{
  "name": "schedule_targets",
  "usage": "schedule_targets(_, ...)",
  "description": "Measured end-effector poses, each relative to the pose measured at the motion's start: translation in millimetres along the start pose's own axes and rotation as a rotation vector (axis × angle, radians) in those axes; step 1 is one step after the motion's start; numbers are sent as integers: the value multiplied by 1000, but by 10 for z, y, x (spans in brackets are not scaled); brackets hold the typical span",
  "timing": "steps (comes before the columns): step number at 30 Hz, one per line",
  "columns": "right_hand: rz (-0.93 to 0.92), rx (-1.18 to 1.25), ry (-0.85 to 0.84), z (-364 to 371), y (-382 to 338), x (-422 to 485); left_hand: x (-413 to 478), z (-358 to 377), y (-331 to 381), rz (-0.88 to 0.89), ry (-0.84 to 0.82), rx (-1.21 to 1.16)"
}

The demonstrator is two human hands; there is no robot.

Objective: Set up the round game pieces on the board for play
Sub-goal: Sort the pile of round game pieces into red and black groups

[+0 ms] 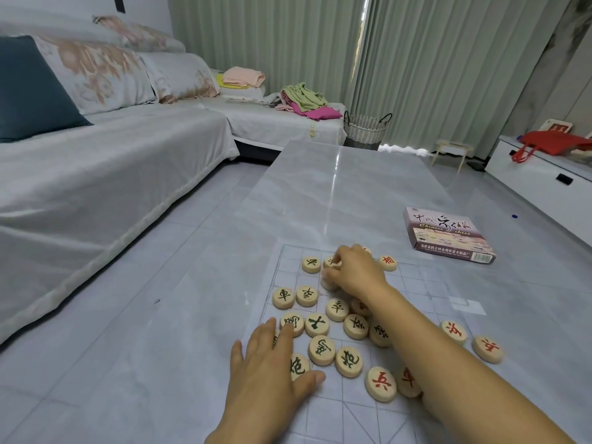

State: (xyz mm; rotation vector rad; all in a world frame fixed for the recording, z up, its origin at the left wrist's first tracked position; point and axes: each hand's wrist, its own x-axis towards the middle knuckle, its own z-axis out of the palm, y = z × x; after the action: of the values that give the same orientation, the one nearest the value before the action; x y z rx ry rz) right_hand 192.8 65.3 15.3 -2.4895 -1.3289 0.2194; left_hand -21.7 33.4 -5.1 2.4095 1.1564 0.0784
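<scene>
Several round wooden game pieces with green or red characters lie scattered on a thin see-through board sheet (416, 283) with a printed grid, near the table's front. My right hand (355, 274) reaches to the far side of the sheet, fingers closed around a piece (330, 262) beside a green piece (311, 264). My left hand (272, 363) lies flat on the sheet's left edge, fingers spread, touching a green piece (292, 324) and partly covering another (299, 366). Red pieces (381, 383) sit at the near right. My right forearm hides some pieces.
The game's box (448, 235) lies on the grey marble table (336, 187) to the far right of the sheet. A covered sofa (96, 174) runs along the left with cushions and folded clothes. A woven basket (365, 129) and a white cabinet (544, 184) stand beyond.
</scene>
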Motion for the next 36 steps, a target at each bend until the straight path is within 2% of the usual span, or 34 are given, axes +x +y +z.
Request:
schedule_targets(2, -6, -32, -87, -6, 85, 24, 3, 4, 3, -5, -5, -1)
schedule_targets(6, -118, 88, -211, 92, 9, -28, -2, 14, -3, -9, -7, 2)
schedule_targets(8, -155, 101, -153, 120, -21, -17, -5, 12, -7, -7, -4, -1)
schedule_targets(10, -129, 112, -7, 107, -18, 44, -5, 9, -7, -8, -5, -4)
schedule_targets(12, -113, 60, 50, 99, 1, 141, 6, 6, -4, -9, -4, -9)
schedule_targets(17, -230, -163, -89, 191, -66, 214, 42, 8, -54, -12, 13, -7)
schedule_targets(25, -427, 64, -199, 80, 41, -214, 39, 4, -68, 3, 36, -16)
schedule_targets(29, -183, 471, 5, -247, 367, -207, 12, -28, -78, -8, 48, -29)
schedule_targets(31, -60, 643, 45, -404, 590, -264, 9, -46, -87, -9, 55, -37)
schedule_targets(33, 1, 689, 42, -504, 816, -406, 21, -45, -88, -6, 57, -41)
schedule_targets(36, 54, 610, 25, -516, 1079, -637, 28, -19, -70, 9, 50, -25)
